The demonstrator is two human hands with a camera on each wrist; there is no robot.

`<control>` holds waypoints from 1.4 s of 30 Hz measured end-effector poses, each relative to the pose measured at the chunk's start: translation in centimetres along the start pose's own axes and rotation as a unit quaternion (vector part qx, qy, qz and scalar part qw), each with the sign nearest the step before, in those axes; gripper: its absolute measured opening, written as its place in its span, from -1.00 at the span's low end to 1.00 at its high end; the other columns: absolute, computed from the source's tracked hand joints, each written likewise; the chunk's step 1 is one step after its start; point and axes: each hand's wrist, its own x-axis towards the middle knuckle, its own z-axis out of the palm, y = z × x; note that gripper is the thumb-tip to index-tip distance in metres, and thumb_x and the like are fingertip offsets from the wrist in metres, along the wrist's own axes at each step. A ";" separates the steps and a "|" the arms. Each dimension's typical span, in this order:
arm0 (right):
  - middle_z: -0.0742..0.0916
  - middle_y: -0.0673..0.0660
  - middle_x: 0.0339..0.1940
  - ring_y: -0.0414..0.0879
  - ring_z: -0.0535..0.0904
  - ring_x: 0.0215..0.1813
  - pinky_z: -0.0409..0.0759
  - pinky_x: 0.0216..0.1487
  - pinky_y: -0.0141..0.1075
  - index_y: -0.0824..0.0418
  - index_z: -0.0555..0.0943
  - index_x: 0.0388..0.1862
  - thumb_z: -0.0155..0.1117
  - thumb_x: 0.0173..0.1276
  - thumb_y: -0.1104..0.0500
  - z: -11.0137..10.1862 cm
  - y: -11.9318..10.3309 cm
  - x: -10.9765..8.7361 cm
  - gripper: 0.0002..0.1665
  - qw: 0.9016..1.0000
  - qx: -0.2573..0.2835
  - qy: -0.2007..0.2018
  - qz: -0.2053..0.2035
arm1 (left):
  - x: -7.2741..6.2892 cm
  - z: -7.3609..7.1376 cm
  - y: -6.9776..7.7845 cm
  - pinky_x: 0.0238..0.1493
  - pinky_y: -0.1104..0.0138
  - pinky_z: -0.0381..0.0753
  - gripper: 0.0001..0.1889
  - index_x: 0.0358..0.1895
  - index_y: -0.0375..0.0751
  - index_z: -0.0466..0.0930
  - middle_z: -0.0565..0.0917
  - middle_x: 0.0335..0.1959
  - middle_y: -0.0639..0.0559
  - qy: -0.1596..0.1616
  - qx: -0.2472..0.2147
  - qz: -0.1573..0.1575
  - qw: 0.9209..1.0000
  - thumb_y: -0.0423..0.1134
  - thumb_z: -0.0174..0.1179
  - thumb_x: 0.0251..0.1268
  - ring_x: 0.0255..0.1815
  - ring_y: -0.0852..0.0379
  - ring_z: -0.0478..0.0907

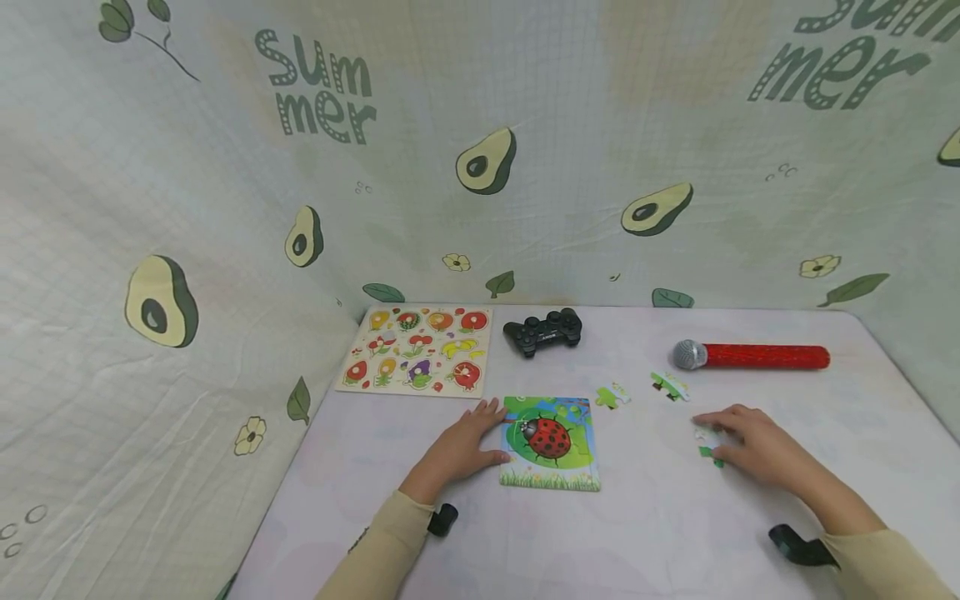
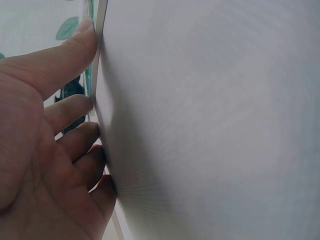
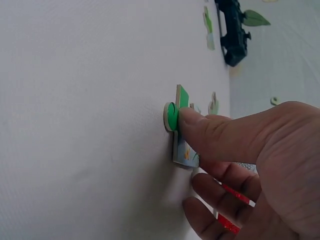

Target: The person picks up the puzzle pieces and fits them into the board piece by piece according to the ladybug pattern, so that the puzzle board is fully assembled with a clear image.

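Note:
A square ladybug jigsaw puzzle (image 1: 550,438) lies flat on the table. My left hand (image 1: 461,446) rests at its left side, thumb and fingers spread along the edge; in the left wrist view the thumb touches the board's rim. To the right of the puzzle, my right hand (image 1: 765,450) is low over the table and pinches a green and pale jigsaw piece (image 3: 172,117) between thumb and index finger. The other fingers of that hand hang loosely near the table. Between the puzzle and this hand lie loose jigsaw pieces (image 1: 612,396), with another group (image 1: 669,387) farther right.
A wooden fruit puzzle board (image 1: 415,350) lies at the back left, with a black game controller (image 1: 543,331) beside it. A red microphone (image 1: 765,357) lies at the back right. Printed cloth (image 1: 555,100) hangs behind the table (image 1: 660,542).

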 end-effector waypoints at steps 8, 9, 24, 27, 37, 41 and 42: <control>0.55 0.07 -0.22 -0.08 0.39 -0.24 0.40 -0.34 -0.35 0.18 0.72 0.13 0.47 0.25 0.27 0.0 0.3 0.4 -0.57 1.000 0.028 0.006 0.013 | 0.0 0.0 0.0 0.59 0.02 0.13 -0.16 0.57 0.02 0.28 0.17 0.63 0.06 0.001 0.004 -0.002 1.000 0.11 0.40 0.26 0.66 0.02 -0.01; 0.55 0.06 -0.22 -0.09 0.39 -0.24 0.41 -0.35 -0.36 0.17 0.72 0.12 0.46 0.26 0.28 0.1 0.4 0.4 -0.59 0.999 0.032 0.012 0.011 | 0.0 0.0 0.0 0.59 0.02 0.13 -0.16 0.58 0.02 0.28 0.17 0.63 0.06 0.000 0.004 -0.003 1.000 0.11 0.39 0.26 0.66 0.02 -0.01; 0.71 0.10 -0.18 -0.19 0.60 -0.28 0.64 -0.31 -0.41 0.25 0.55 0.11 0.34 0.41 0.28 1.3 -0.8 1.5 -0.68 0.990 0.130 0.053 0.008 | 0.0 0.2 -0.1 0.59 0.00 0.14 -0.16 0.57 0.02 0.29 0.19 0.62 0.05 0.000 -0.001 -0.001 1.000 0.09 0.41 0.25 0.65 0.02 0.00; 0.67 0.12 -0.18 -0.22 0.61 -0.31 0.65 -0.30 -0.40 0.26 0.51 0.19 0.32 0.43 0.31 1.6 -1.3 1.8 -0.61 0.988 0.149 0.049 0.002 | 0.0 0.2 -0.2 0.59 0.01 0.13 -0.16 0.58 0.04 0.28 0.18 0.63 0.07 -0.003 -0.002 -0.005 1.000 0.09 0.41 0.25 0.66 0.03 -0.01; 0.57 0.16 -0.13 -0.21 0.61 -0.38 0.65 -0.39 -0.37 0.22 0.50 0.41 0.24 0.42 0.45 2.2 -2.1 2.1 -0.41 0.979 0.192 0.041 -0.059 | 0.1 0.1 -0.1 0.59 0.00 0.13 -0.15 0.58 0.04 0.28 0.18 0.63 0.07 -0.001 0.000 -0.008 1.000 0.11 0.40 0.25 0.66 0.03 -0.01; 0.58 0.14 -0.12 -0.22 0.61 -0.38 0.65 -0.38 -0.38 0.20 0.54 0.36 0.24 0.42 0.44 2.4 -2.4 2.2 -0.45 0.979 0.190 0.040 -0.062 | 0.1 0.1 -0.2 0.59 0.02 0.13 -0.16 0.57 0.03 0.28 0.18 0.62 0.07 -0.001 0.002 -0.005 1.000 0.11 0.40 0.26 0.66 0.04 -0.01; 0.60 0.16 -0.08 -0.22 0.62 -0.38 0.66 -0.37 -0.37 0.20 0.54 0.35 0.24 0.43 0.43 2.5 -2.5 2.3 -0.47 0.979 0.192 0.040 -0.058 | 0.1 0.1 -0.2 0.59 0.02 0.12 -0.16 0.57 0.03 0.28 0.18 0.63 0.07 -0.001 0.003 -0.005 1.000 0.11 0.40 0.26 0.66 0.05 -0.01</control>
